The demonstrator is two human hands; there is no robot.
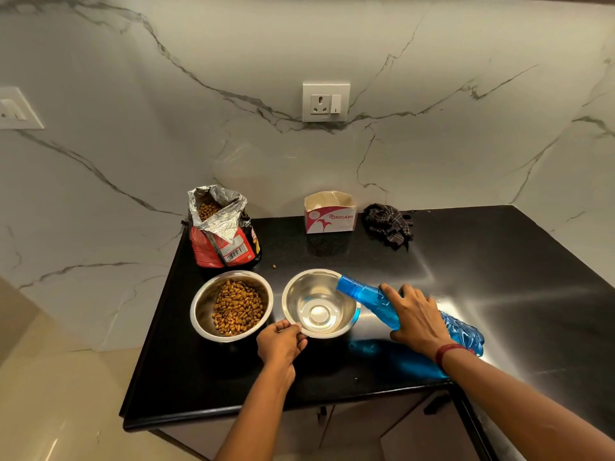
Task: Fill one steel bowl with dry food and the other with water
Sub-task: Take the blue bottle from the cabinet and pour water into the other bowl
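a head-worn view looked down on a black surface set against a marble wall. we saw two steel bowls side by side near the front edge. the left bowl already held a heap of brown dry food, and the opened food bag stood just behind it. the right bowl was the one meant for water; its bottom shone, and we could not tell whether any water lay in it yet. the left grip pinched that bowl's near rim between thumb and fingers. the right grip was wrapped over the middle of a blue plastic bottle, fingers curled round its body. what mattered was the bottle's line: its long axis ran from the base, nearer to us and to the right of the wrist, away and leftward to the mouth, which hung over the right rim of the water bowl. so the bowl lay to the left of the right grip, along the bottle's own axis. we saw no stream, and could not tell how steeply the bottle tipped. in our judgement the food half was done and the pour was the step in hand; lifting the base should send water into the bowl, with the left grip placed to stop it sliding.
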